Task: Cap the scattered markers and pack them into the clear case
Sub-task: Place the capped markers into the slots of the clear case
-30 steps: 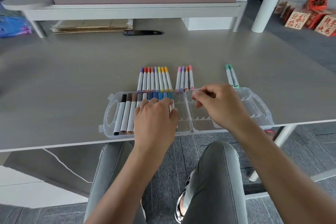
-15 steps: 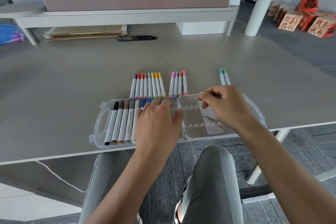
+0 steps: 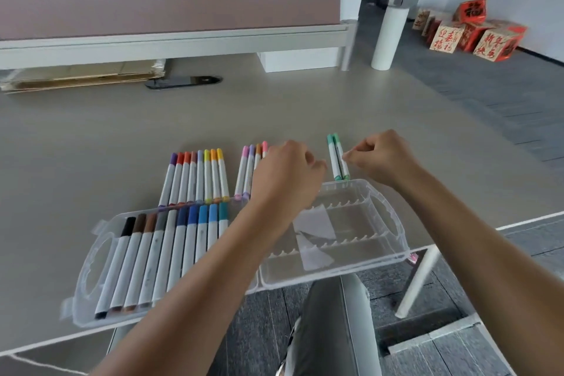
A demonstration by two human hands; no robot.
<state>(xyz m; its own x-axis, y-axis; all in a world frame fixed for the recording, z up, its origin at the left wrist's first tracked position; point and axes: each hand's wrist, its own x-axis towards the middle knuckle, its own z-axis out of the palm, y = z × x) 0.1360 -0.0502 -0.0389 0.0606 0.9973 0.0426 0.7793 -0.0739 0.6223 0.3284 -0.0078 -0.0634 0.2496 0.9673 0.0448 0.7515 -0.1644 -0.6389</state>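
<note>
Both hands out over the far edge of the clear case [image 3: 393, 223], which lies opened flat on the surface [image 3: 91, 137] at its near edge. Left hand [image 3: 285, 175] knuckles up, fingers curled down just beyond the case's far wall, next to the green markers [image 3: 338, 159]; fingertips hidden, cannot tell if it holds anything. Right hand [image 3: 383, 159] fingers curled, fingertips [image 3: 348, 156] pinched together touching the right side of the two green markers; whether it actually grips one, cannot tell. Green markers lie side by side between the two hands, capped, near ends just beyond the case wall.

Left of the left hand: four pink/purple/orange markers [image 3: 248, 169] in a row, partly covered by that hand. Further left, a row of eight markers [image 3: 197, 177], purple through yellow. Both rows on the surface just beyond the case.

Under the left forearm, the case's left half holds a row of packed markers [image 3: 161, 250], black, browns, grey, blues, teal. Right half under the hands has bare ribbed slots and a slip of paper [image 3: 314, 232]
</note>
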